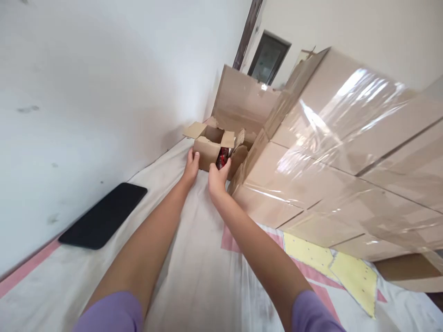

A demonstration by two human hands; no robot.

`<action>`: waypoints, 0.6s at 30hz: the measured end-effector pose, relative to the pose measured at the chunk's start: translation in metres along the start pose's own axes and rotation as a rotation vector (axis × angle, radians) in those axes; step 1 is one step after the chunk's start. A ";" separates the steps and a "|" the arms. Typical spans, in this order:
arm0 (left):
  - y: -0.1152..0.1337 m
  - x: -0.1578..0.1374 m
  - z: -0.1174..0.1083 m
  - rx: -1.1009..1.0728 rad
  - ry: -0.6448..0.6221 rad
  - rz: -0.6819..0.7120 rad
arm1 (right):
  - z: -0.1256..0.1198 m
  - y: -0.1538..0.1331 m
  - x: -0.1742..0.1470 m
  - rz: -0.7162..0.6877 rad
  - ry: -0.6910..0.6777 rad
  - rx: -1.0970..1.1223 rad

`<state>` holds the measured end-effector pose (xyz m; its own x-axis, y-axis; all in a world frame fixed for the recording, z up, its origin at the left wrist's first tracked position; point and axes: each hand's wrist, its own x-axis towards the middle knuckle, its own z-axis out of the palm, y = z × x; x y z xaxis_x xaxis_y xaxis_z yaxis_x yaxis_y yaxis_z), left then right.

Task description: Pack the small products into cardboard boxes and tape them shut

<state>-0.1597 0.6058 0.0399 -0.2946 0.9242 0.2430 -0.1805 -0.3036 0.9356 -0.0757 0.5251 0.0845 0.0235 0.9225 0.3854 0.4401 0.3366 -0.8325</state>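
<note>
A small open-topped cardboard box (206, 154) stands far ahead on the cloth, its flaps spread outward. My left hand (191, 167) grips its left side, thumb toward the front face. At the lower right front corner is my right hand (218, 177), closed around that edge. A dark red, shiny item (223, 157) shows beside the box, just above my right fingers; its kind is unclear. Torn, curled cardboard pieces (239, 154) sit right of the box. The inside of the box is in shadow.
A tall structure of taped cardboard (311, 175) rises on the right, with an upright cardboard panel (242, 99) behind the box. The white wall (86, 92) borders the left. A black flat slab (104, 214) lies beside it on the patterned cloth (204, 258).
</note>
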 end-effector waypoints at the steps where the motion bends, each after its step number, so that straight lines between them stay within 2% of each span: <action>1: -0.006 0.003 -0.001 0.004 -0.004 0.015 | 0.006 0.002 0.010 0.078 0.112 -0.031; 3: -0.014 0.005 -0.004 0.027 -0.004 0.032 | 0.014 0.002 0.022 0.211 0.325 -0.113; 6: -0.017 0.005 -0.006 0.052 -0.010 0.051 | 0.017 -0.003 0.029 0.319 0.463 -0.205; 10: -0.016 0.000 0.002 -0.005 -0.016 0.097 | 0.004 -0.005 0.031 0.377 0.454 -0.252; 14: -0.011 -0.002 0.007 -0.107 0.000 0.099 | -0.003 -0.014 0.026 0.342 0.379 -0.317; 16: -0.002 -0.001 -0.008 -0.143 0.030 0.091 | 0.003 -0.029 0.017 0.285 0.328 -0.323; 18: 0.018 -0.005 -0.039 -0.161 0.059 0.089 | 0.009 -0.054 0.002 0.163 0.246 -0.317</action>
<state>-0.1980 0.5871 0.0453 -0.3699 0.8784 0.3028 -0.2982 -0.4209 0.8567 -0.1077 0.5101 0.1267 0.3121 0.8730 0.3748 0.6663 0.0801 -0.7414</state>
